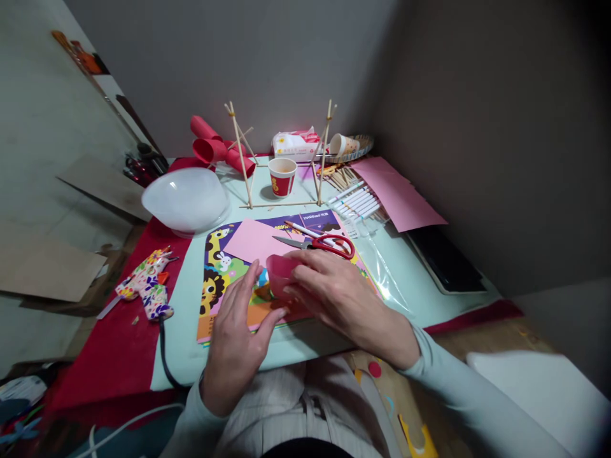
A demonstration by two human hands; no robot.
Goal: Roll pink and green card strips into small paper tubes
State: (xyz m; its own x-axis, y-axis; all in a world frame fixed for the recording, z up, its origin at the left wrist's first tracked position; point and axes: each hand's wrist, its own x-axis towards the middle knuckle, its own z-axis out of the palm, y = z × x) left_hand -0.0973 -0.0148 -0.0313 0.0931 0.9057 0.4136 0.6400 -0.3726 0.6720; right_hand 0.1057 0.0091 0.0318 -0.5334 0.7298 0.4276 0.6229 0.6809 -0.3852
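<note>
A curled piece of red paper (279, 275) is pinched in my right hand (329, 286), held just above a colourful animal-print book (210, 321). My left hand (241, 324) is beside it with fingers and thumb spread apart; nothing shows in its grasp. Just beyond my hands, a pink paper sheet (248, 242) lies on the book. Red-handled scissors (337, 245) rest near my right knuckles, blades pointing left. A white pencil-like stick (305, 229) lies beside the scissors.
A frame of wooden sticks (241, 159) stands behind, around a red paper cup (281, 178). Left are a white bowl (186, 197), red paper tubes (210, 151) and a patterned glue gun (153, 286) with its cord. Right are markers (358, 202), pink sheets (401, 194) and a black flat item (443, 261).
</note>
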